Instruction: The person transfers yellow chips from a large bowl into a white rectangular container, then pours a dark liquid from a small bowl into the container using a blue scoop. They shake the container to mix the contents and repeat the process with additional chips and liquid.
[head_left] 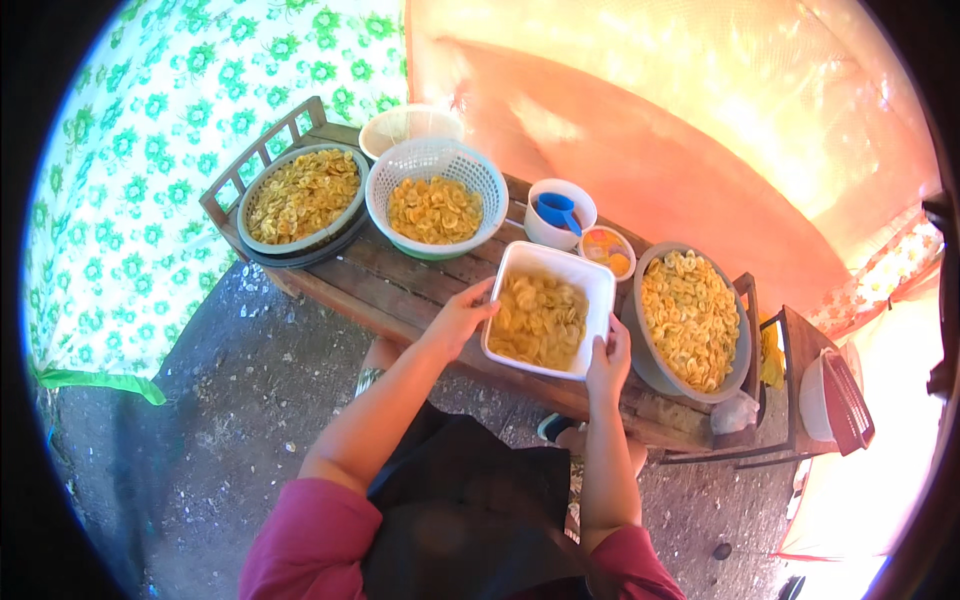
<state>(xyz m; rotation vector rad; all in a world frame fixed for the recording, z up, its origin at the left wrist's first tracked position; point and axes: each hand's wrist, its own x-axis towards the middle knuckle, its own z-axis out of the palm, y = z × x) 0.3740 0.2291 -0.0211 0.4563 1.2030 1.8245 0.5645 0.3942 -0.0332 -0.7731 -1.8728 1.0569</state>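
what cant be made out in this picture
In the head view:
Yellow slices in the square white plastic tub: blurred.
Left hand: some fingers hidden by that tub.
Round white plastic bucket: contents partly hidden by the blue plastic scoop.
Round pale basin: near side hidden behind the pale perforated basket.

A floral curtain (pixel 150 170) (green on white) hangs left of an orange tarp (pixel 640 130).

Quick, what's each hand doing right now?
Left hand: holding the white square tub of yellow chips by its left side.
Right hand: holding the same tub by its right side.
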